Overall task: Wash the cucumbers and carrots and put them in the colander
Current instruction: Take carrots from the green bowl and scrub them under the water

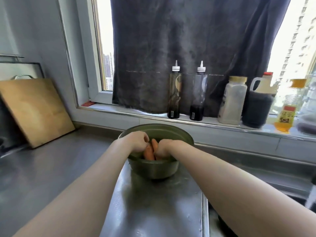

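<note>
Reaching into the bowl (153,170): carrots (150,151) lengthwise, tips toward the window (104,48). Gripping carrots with curled left hand (137,141); right hand (165,147) fingers hidden, cannot tell.

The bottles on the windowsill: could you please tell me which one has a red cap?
The handled jug of dark liquid, standing between the white jar and the yellow oil bottle; the others carry white, pale yellow or orange tops.
</note>
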`<state>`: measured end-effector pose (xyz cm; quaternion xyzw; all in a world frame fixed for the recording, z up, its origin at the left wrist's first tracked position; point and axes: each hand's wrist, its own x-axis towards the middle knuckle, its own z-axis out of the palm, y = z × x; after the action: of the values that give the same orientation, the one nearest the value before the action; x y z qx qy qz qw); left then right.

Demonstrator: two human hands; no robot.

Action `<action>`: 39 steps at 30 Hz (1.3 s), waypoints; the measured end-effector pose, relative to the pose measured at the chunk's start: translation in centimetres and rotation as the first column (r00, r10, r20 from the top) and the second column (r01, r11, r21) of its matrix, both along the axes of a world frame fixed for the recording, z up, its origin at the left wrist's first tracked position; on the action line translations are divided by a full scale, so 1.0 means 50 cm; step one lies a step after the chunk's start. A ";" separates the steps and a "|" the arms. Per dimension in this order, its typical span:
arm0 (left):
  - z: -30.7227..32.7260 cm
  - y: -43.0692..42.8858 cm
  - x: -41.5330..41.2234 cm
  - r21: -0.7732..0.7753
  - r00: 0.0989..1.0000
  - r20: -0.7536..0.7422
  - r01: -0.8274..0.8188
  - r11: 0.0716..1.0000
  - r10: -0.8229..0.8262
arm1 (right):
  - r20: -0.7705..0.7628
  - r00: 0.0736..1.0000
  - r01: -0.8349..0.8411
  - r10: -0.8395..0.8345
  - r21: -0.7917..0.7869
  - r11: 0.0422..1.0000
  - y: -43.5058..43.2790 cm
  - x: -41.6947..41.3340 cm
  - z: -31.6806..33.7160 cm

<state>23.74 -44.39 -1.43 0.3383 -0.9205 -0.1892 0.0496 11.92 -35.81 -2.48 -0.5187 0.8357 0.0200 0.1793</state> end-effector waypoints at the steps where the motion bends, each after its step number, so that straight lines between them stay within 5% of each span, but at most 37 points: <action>1: -0.006 -0.005 -0.006 0.000 1.000 -0.001 0.002 1.000 -0.002 | -0.014 1.000 -0.008 0.008 0.006 1.000 -0.009 -0.001 -0.007; 6: -0.039 -0.026 -0.032 -0.009 0.999 -0.023 -0.028 1.000 0.028 | -0.058 0.993 0.090 -0.106 -0.223 0.971 -0.037 -0.013 -0.027; 11: -0.045 -0.040 -0.038 -0.046 0.997 -0.072 -0.018 0.999 0.015 | 0.292 0.918 0.343 -0.269 -0.240 0.908 -0.037 -0.028 -0.020; 15: -0.023 -0.021 -0.035 -0.017 0.961 -0.275 -0.023 1.000 0.017 | 0.463 0.845 0.457 -0.266 -0.368 0.810 -0.029 -0.056 0.010; 19: 0.028 0.031 -0.061 0.041 0.901 -0.433 0.046 0.998 -0.024 | 0.760 0.643 0.619 -0.088 -0.450 0.644 0.018 -0.081 0.079; 23: 0.075 0.118 -0.102 -0.017 0.833 -0.544 0.101 0.995 -0.094 | 0.881 0.470 0.724 0.050 -0.417 0.548 0.115 -0.115 0.118; 26: 0.096 0.201 -0.125 -0.069 0.844 -0.514 0.137 0.988 -0.153 | 0.909 0.410 0.736 0.074 -0.377 0.563 0.230 -0.127 0.114; 31: 0.044 0.333 -0.195 0.067 0.925 -0.335 0.215 0.974 -0.181 | 0.984 0.161 0.751 0.081 -0.175 0.636 0.447 -0.158 0.019; 36: -0.087 0.463 -0.267 0.284 0.968 -0.173 0.227 0.931 -0.183 | 0.996 0.092 0.796 0.008 -0.078 0.601 0.613 -0.206 -0.121; 39: -0.155 0.530 -0.303 0.393 0.965 -0.198 0.238 0.888 -0.171 | 0.998 0.056 0.796 -0.031 -0.026 0.605 0.683 -0.228 -0.181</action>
<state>8.62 -17.91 -9.18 0.2259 -0.8832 -0.4101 0.0290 0.53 -1.67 -11.54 -0.1452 0.6082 -0.6219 0.4715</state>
